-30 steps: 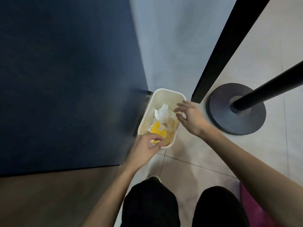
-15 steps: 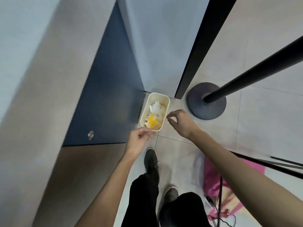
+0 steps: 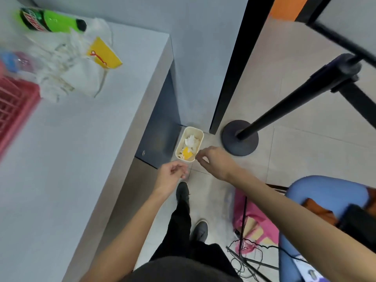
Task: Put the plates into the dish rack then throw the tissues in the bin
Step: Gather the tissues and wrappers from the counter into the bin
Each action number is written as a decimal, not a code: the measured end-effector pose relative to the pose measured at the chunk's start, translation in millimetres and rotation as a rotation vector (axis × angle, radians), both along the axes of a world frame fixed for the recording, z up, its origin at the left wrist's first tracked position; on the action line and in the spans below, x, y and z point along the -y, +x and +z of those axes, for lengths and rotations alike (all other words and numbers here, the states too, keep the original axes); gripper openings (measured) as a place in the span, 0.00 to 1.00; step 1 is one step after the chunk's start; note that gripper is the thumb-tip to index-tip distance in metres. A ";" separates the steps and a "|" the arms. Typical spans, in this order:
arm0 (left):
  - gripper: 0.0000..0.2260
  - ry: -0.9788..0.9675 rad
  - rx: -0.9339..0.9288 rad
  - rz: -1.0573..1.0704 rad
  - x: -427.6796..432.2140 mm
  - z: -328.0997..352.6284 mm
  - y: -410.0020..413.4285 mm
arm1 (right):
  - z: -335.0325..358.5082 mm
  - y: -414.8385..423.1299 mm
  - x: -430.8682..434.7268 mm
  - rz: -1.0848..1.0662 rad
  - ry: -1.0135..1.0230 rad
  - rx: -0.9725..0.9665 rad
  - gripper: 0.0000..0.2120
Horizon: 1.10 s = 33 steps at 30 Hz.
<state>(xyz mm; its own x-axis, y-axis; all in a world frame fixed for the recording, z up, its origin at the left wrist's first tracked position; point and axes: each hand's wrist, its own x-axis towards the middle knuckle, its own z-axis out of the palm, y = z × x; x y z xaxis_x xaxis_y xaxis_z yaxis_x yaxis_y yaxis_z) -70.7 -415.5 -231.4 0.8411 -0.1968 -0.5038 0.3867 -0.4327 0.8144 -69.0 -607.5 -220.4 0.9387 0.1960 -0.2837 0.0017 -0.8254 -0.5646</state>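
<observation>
A small cream bin (image 3: 200,133) stands on the floor beside the table's dark side panel. White crumpled tissues (image 3: 190,141) and a yellow scrap lie inside it. My left hand (image 3: 172,176) hangs just below and left of the bin, fingers loosely curled, holding nothing. My right hand (image 3: 213,161) hovers at the bin's lower right corner, fingers loosely bent and empty. A pink dish rack (image 3: 14,110) sits at the table's left edge, blurred; whether it holds plates I cannot tell.
On the grey table (image 3: 77,159) lie a green bottle (image 3: 50,21), a white plastic bag (image 3: 67,66) and a yellow packet (image 3: 104,54). A black stanchion base (image 3: 240,140) stands right of the bin. A blue chair (image 3: 325,200) and cables sit at lower right.
My view has risen, so the tabletop now shows and the bin looks smaller. Both hands have drawn back from the bin's opening and hold nothing.
</observation>
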 end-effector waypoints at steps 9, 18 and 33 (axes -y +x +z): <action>0.10 -0.034 0.198 0.117 -55.5 70.4 -16.2 | 81.6 5.0 -32.5 0.132 0.117 0.169 0.09; 0.13 -0.048 0.388 0.327 -121.9 106.4 50.9 | 131.5 107.0 -89.9 0.309 0.155 0.128 0.09; 0.20 0.623 0.658 0.316 -220.4 117.6 242.0 | 139.1 259.9 -151.2 0.397 0.122 0.043 0.08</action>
<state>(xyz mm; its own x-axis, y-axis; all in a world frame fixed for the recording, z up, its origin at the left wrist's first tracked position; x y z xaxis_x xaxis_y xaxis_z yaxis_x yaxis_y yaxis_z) 171.2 -195.1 -113.9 0.9612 0.2312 0.1507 0.1071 -0.8157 0.5685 190.8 -456.3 -81.3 0.7939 0.5748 -0.1985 0.3318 -0.6830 -0.6507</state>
